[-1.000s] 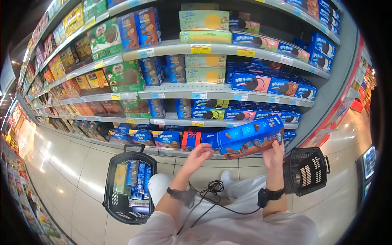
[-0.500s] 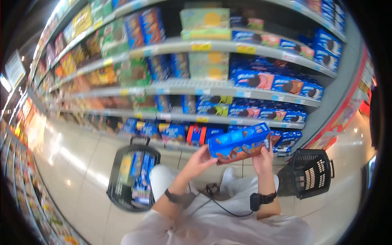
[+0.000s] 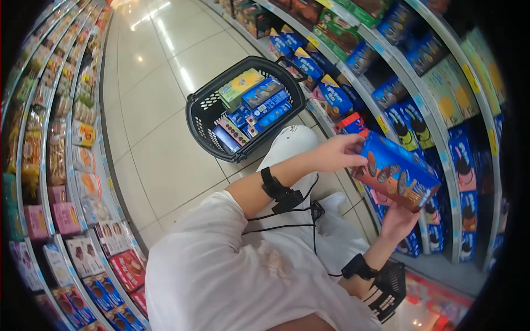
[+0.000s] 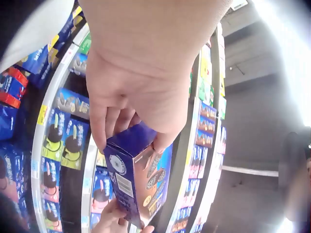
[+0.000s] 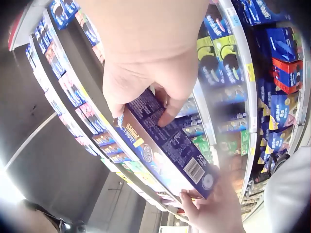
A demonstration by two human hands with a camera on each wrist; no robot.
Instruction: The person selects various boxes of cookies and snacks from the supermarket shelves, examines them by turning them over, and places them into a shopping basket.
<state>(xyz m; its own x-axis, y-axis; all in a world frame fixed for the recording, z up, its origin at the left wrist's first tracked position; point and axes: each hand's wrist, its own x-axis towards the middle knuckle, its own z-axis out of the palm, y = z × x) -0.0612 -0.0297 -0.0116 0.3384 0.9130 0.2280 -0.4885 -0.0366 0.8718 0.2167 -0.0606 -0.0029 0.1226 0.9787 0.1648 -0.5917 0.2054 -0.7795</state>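
Observation:
Both hands hold a long blue-and-brown cookie box (image 3: 398,172) in front of the shelves. My left hand (image 3: 339,153) grips one end, its thumb on the printed brown face and its fingers on the opposite side in the left wrist view. At the other end, my right hand (image 3: 398,222) holds the box from below. The right wrist view shows that thumb and fingers around the end of the box (image 5: 170,138), whose dark blue side with a barcode faces the camera. A black shopping basket (image 3: 201,140) on the floor contains several blue packs and a green-and-yellow box (image 3: 242,88).
Shelves of cookie boxes (image 3: 464,165) rise close on the right, and another stocked shelf (image 3: 72,165) lines the left. A second black basket (image 3: 389,289) is partly behind the right forearm. Black cables (image 3: 314,212) hang between the wrist bands over the lap. Tiled floor (image 3: 154,149) runs between the shelves.
The head view has swung left, bringing the filled basket to the upper middle. The left hand, earlier with loose fingers by the box's end, now grips it, and the box is tilted differently.

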